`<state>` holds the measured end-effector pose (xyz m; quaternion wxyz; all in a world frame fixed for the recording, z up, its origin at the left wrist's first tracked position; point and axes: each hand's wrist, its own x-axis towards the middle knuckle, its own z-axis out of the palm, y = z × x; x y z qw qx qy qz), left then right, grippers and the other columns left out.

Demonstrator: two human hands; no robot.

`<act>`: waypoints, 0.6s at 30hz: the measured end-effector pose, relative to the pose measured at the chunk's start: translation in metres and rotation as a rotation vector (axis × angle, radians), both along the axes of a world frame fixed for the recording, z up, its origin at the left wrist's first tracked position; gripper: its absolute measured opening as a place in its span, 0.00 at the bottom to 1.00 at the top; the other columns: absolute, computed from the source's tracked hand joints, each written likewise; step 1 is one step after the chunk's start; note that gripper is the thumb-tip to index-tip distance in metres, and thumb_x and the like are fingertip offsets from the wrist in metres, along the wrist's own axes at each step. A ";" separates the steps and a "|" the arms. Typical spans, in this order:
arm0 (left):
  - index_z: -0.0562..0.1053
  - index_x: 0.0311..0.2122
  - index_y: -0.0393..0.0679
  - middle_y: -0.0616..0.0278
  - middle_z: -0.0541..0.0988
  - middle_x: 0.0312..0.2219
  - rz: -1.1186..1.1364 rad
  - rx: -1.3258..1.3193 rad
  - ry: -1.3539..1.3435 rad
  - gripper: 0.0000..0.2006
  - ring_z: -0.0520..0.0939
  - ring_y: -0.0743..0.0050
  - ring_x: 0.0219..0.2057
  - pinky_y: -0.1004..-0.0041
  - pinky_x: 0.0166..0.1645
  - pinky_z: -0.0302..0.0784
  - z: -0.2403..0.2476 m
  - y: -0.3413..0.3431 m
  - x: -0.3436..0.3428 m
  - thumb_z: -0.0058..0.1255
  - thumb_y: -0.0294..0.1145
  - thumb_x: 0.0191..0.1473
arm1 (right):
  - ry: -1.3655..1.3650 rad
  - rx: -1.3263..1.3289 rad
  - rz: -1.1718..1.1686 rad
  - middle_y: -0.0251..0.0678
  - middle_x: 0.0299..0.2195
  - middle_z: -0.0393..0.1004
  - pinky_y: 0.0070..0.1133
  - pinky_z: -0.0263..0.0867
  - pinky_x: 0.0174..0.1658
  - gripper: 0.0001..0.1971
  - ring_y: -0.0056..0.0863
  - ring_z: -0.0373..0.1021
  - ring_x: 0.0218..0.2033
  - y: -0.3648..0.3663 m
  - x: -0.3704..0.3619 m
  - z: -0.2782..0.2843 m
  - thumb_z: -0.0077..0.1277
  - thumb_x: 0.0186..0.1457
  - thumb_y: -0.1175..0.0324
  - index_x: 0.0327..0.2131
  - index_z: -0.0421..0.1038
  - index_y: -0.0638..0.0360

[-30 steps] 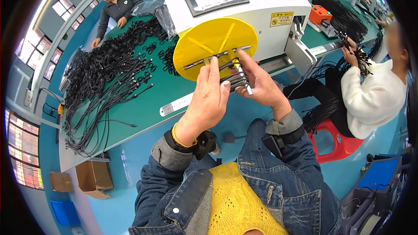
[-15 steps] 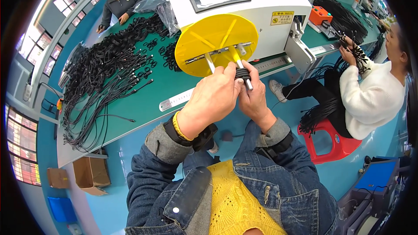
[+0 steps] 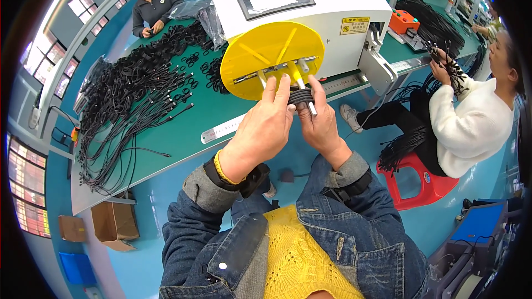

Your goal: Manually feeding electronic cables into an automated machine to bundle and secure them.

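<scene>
A small coil of black cable sits around a metal rod that sticks out from the front of a yellow disc. My right hand holds the coil from the right and below, its thumb under the loops and its index finger raised along their right side. On the left, my left hand has its fingers stretched up toward the disc. Its thumb tip is close to the coil's left edge; whether it touches is hard to tell. The disc is mounted on a white machine with a screen.
Black cables lie heaped on the green table at the left. A metal ruler lies along its front edge. One co-worker is at the far left; another sits on a red stool at right, holding cables.
My left hand has drawn back to the left, and its fingers have straightened and spread from the coil. My right hand keeps hold of the coil, which shows more fully.
</scene>
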<state>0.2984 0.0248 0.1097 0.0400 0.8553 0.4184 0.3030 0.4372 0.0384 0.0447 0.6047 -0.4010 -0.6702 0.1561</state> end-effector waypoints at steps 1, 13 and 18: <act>0.54 0.52 0.27 0.30 0.65 0.41 -0.013 0.008 -0.018 0.24 0.73 0.34 0.35 0.58 0.40 0.70 -0.001 0.000 0.001 0.41 0.27 0.51 | 0.000 0.000 0.000 0.51 0.35 0.71 0.27 0.66 0.35 0.21 0.45 0.71 0.34 0.002 0.000 -0.001 0.44 0.55 0.68 0.50 0.55 0.65; 0.58 0.50 0.31 0.37 0.68 0.40 -0.068 -0.148 -0.064 0.19 0.72 0.38 0.38 0.59 0.41 0.69 0.004 -0.003 0.001 0.39 0.26 0.52 | -0.075 -0.007 -0.111 0.47 0.26 0.72 0.27 0.66 0.28 0.13 0.42 0.72 0.28 -0.006 -0.002 0.004 0.46 0.53 0.71 0.41 0.63 0.65; 0.59 0.49 0.32 0.39 0.70 0.37 -0.087 -0.133 -0.110 0.19 0.73 0.39 0.35 0.59 0.39 0.70 0.002 -0.023 0.006 0.41 0.25 0.50 | -0.092 -0.087 -0.140 0.46 0.22 0.71 0.27 0.65 0.25 0.10 0.42 0.71 0.24 -0.024 0.002 0.012 0.46 0.50 0.73 0.37 0.64 0.64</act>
